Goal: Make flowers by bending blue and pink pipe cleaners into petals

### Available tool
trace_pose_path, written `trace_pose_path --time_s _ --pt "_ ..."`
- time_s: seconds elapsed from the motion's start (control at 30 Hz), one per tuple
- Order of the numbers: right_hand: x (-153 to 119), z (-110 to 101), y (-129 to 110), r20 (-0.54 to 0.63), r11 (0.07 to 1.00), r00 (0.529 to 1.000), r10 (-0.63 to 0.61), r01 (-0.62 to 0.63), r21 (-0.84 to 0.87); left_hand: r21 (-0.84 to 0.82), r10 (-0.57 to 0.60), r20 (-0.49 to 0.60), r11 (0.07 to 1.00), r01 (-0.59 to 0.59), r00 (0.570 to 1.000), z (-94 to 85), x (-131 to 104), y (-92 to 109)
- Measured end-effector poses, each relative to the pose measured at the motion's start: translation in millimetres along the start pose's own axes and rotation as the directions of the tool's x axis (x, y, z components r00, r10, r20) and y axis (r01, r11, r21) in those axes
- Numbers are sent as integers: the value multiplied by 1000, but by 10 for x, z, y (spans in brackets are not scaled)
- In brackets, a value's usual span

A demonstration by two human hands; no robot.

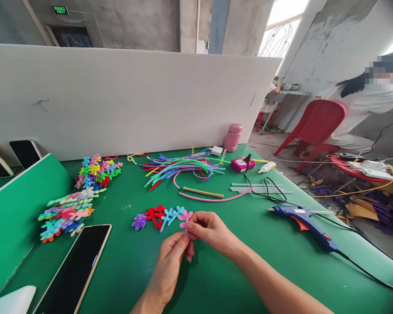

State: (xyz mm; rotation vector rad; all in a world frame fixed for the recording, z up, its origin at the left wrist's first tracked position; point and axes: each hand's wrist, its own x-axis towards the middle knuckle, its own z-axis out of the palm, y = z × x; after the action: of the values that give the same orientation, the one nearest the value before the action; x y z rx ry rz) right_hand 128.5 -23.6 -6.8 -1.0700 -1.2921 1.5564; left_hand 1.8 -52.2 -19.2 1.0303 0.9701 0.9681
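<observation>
Between the fingertips of both hands is a pink pipe-cleaner flower [184, 216], its petals pointing up and away from me. My left hand [172, 257] pinches it low down, where the fingers hide the stem. My right hand [208, 231] grips it just below the petals from the right side. Just beyond my hands lie light blue pipe-cleaner flowers [169, 216], red pipe-cleaner pieces [156, 216] and a purple pipe-cleaner flower [139, 222], in a row on the green table [124, 261].
Loose pipe cleaners [183, 168] lie at the back, finished flowers [68, 211] at the left near a phone [75, 266]. Rightward are a blue glue gun [304, 222] with its cord, clear glue sticks [262, 188] and a pink bottle [232, 137]. A person sits on a red chair [317, 122].
</observation>
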Motion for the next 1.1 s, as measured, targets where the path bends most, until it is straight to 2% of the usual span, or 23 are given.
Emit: trace_pose_path --time_s 0.1,0.2,0.27,0.33,0.47,0.53,0.63,0.7,0.83,0.93,1.1 --pt "15 41 71 -48 999 998 -33 34 8 227 81 -72 972 -63 994 -9 2 8" --pt "9 46 128 -62 998 996 -56 58 34 463 241 -123 872 -159 963 -5 3 50" --pt "-8 28 152 -13 996 999 -46 47 70 545 307 -70 809 -221 949 -6 6 79" --pt "-27 1 164 33 995 999 -32 29 95 591 317 17 762 -265 948 -11 13 94" --pt "-52 -39 163 23 987 999 -29 24 159 691 341 111 649 -320 933 -38 33 44" --pt "-53 -45 157 7 980 1000 -9 7 196 752 430 121 549 -365 895 -64 45 -10" --pt "-44 -53 147 -13 981 999 52 -49 186 828 624 123 364 -426 772 -113 59 -74" --pt "-33 -62 144 -23 984 996 87 -82 155 863 701 138 263 -433 700 -139 67 -83" --pt "-13 -71 155 -55 984 990 129 -121 130 894 743 199 130 -428 639 -153 79 -40" --pt "-12 -46 180 -93 986 987 131 -120 120 900 739 232 83 -427 632 -139 84 -17" --pt "-34 48 221 -174 988 979 108 -86 132 914 728 219 79 -397 650 -109 75 -30"
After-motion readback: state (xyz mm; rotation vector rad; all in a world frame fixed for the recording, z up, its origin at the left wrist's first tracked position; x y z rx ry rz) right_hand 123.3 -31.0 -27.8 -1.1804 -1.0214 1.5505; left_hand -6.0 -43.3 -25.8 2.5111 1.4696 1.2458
